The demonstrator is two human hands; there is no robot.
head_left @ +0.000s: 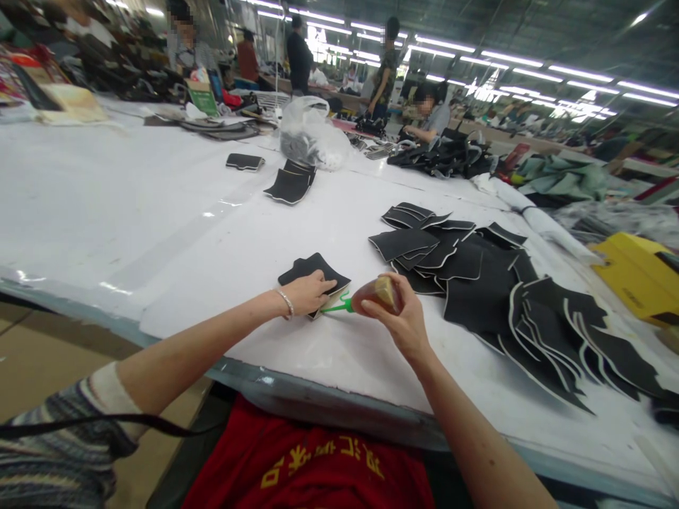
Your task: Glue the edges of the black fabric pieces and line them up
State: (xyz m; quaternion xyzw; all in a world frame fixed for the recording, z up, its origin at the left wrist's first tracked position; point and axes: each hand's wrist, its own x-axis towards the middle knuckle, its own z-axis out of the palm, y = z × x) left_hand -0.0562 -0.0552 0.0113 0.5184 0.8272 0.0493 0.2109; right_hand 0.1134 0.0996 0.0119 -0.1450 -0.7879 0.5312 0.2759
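Note:
My left hand [308,292] holds a black leather-like piece [312,266] with a pale underside near the table's front edge. Its index finger points right along the top, and the thumb is mostly hidden. In my right hand [406,318] is a squeeze bottle [371,297] of amber-brown liquid, tipped on its side. The bottle's thin green nozzle [339,306] points left at the near edge of the piece, close to my left fingertips. Whether the tip touches the piece, I cannot tell.
A heap of black pieces [467,276] spreads over the right of the white table [175,233]. Farther back lie a few more black pieces [291,182] and a clear plastic bag [310,131]. A yellow box [636,276] stands at right. Other people work beyond.

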